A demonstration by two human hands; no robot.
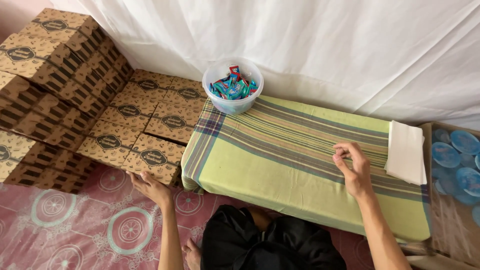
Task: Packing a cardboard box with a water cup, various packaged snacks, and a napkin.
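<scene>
Head view, looking down from the left: brown patterned cardboard boxes (60,75) are stacked high against the wall, with more of the same boxes laid flat in a lower layer beside them on a pink patterned floor mat (75,225). The left hand (148,186) reaches out to the nearest flat box (152,159) — fingers spread loosely, fingertips touching its lower edge, gripping nothing. Further right, a low table under a green striped cloth (280,165) carries a clear plastic tub of wrapped sweets (232,86) at its far left corner. The right hand (354,167) hovers just over the cloth near the table's right side, fingers curled with thumb and forefinger close together; it seems to hold nothing, though the pinch is too small to be sure. A stack of white paper napkins (406,151) lies just beside that hand, and at the far right edge sits a box of blue-lidded cups (457,155).
</scene>
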